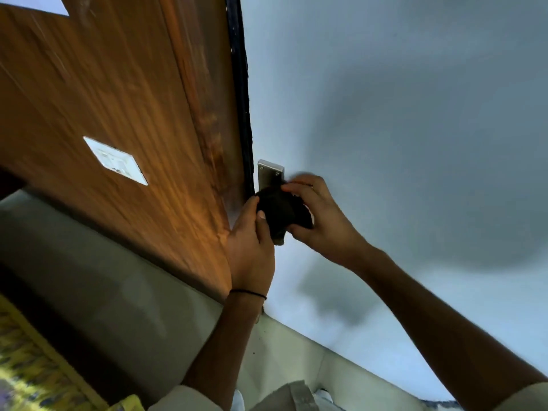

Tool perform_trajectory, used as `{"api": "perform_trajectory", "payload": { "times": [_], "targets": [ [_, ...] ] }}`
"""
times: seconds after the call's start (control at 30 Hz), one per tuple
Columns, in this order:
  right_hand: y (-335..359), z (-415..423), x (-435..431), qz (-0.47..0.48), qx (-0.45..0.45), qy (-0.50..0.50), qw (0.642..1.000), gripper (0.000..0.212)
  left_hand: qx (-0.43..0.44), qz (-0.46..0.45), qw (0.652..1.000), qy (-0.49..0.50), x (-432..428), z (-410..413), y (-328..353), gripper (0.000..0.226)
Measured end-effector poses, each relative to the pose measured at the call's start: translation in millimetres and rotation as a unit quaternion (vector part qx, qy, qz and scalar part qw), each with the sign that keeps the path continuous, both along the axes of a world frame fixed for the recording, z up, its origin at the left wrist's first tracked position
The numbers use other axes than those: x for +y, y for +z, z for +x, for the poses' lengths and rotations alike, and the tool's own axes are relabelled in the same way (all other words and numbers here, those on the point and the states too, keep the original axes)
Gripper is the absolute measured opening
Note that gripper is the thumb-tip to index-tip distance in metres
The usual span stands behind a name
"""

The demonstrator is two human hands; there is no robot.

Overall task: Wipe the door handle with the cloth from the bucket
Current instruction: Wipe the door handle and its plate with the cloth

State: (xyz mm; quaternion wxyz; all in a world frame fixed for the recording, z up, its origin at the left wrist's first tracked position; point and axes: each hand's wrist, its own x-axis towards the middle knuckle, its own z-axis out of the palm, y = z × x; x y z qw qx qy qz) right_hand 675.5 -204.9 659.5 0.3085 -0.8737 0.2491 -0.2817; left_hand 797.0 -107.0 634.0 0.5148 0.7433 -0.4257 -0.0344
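Note:
A dark cloth [280, 210] is bunched over the door handle on the pale blue-grey door [400, 129]. Only the handle's steel backplate [268, 173] shows above the cloth; the lever itself is hidden under it. My left hand [250, 250] grips the cloth from the lower left, thumb pressed on its front. My right hand [320, 216] holds the cloth from the right, fingers curled over its top. Both hands are touching the cloth at the handle. No bucket is in view.
A brown wood-grain wall panel [118, 114] with a white switch plate [115, 160] stands left of the dark door frame edge [241, 99]. Grey floor [118, 277] runs below, with a yellow patterned mat [32, 366] at the lower left.

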Motion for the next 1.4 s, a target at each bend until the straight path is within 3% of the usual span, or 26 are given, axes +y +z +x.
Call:
{"api": "perform_trajectory", "payload": {
  "times": [0.07,0.2,0.3,0.47,0.67,0.87,1.0,1.13,1.3,1.4],
  "targets": [
    [-9.7,-8.7,2.6,0.000,-0.058,-0.052,0.997,0.052,-0.027,0.015,0.999,0.040,-6.4,-9.5,0.0,0.040],
    [-31.0,-25.1,16.9,0.099,-0.098,-0.101,0.985,0.047,-0.030,0.058,0.992,0.104,-22.4,-34.7,0.0,0.050],
    [-39.2,-39.3,22.8,0.124,-0.091,-0.082,0.985,0.031,0.035,0.042,0.991,0.120,-34.8,-51.6,0.6,0.053],
    [-30.0,-49.2,8.6,0.135,-0.075,-0.068,0.986,0.028,0.153,0.034,0.977,0.146,-46.6,-63.6,10.3,0.047],
    [-21.0,-52.0,-3.2,0.236,-0.068,-0.072,0.967,0.031,0.367,-0.016,0.912,0.184,-53.0,-47.4,13.2,0.051],
    [-16.6,-54.0,-4.4,0.224,-0.057,-0.037,0.972,0.042,0.515,-0.072,0.833,0.191,-61.5,-27.9,22.7,0.041],
    [-15.7,-57.2,-1.2,0.211,-0.059,-0.024,0.975,0.045,0.477,-0.004,0.851,0.218,-71.7,-27.9,22.9,0.045],
    [-12.7,-59.4,-0.1,0.243,-0.058,-0.022,0.968,0.035,0.422,0.024,0.877,0.229,-70.2,-49.7,15.5,0.047],
    [-15.9,-57.9,-5.3,0.279,-0.065,-0.023,0.958,0.030,0.486,0.005,0.845,0.224,-77.5,-38.9,24.6,0.047],
    [-17.6,-57.0,-7.9,0.292,-0.076,-0.016,0.953,0.028,0.483,0.015,0.849,0.214,-83.9,-23.8,35.5,0.047]
  ]
}}
